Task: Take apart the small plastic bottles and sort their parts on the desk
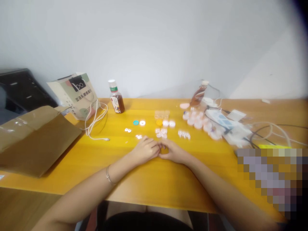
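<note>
Near the front middle of the yellow wooden table [154, 179], my left hand [146, 150] and my right hand [173, 152] meet at the fingertips. The fingers of both are curled and pinched together; whatever is between them is hidden or too small to name. Just beyond lie small white pieces [139, 137], a group of white ring-like pieces [161, 133] and another white cluster [184, 134]. Farther back are a teal disc [136, 122], a white disc [142, 123], an orange disc [159, 122] and two pale discs [168, 123].
A brown-liquid bottle [117, 102] stands back left; another bottle [199, 93] leans in view at back right. Pale round containers [202, 123] adjoin a power strip [218, 118] and cables. Left are a paper bag [79, 96], a white cable [92, 123] and a cardboard box [40, 144].
</note>
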Available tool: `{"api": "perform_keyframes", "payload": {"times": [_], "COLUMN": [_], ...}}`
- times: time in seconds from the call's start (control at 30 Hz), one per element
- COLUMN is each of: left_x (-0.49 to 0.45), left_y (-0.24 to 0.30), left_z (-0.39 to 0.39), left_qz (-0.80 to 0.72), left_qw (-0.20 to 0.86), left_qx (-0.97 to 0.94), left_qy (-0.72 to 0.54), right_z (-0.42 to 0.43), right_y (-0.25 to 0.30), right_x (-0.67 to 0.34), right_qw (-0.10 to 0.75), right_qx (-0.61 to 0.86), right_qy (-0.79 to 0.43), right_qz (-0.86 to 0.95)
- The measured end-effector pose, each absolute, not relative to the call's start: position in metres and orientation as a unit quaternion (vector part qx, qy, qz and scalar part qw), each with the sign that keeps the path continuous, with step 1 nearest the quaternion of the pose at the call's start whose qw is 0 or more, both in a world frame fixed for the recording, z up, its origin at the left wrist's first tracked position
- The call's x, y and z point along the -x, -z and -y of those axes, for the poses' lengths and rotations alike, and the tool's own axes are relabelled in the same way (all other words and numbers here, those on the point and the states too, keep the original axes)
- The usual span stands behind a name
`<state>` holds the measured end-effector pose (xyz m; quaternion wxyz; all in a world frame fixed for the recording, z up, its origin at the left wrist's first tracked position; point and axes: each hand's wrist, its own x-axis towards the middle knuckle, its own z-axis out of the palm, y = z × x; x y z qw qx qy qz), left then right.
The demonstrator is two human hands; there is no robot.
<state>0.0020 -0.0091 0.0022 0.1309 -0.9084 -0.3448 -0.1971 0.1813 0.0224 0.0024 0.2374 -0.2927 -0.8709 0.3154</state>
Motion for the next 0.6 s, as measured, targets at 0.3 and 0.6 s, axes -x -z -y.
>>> {"api": "perform_keyframes", "payload": {"times": [0.3,0.6], "left_x": [0.057,0.075], "left_y": [-0.025,-0.020], "left_z": [-0.012,-0.024], "left_qz": [0.461,0.490], "left_qw": [0.107,0.099], "left_qx": [0.860,0.852], "left_qy": [0.192,0.155], "right_z": [-0.021,-0.020], "right_y": [-0.004,-0.007], "right_x": [-0.185,-0.184], "right_qw": [0.225,0.223], "right_qx": [0.312,0.308], "right_qy": [-0.330,-0.324], "right_qz": [0.862,0.866]}}
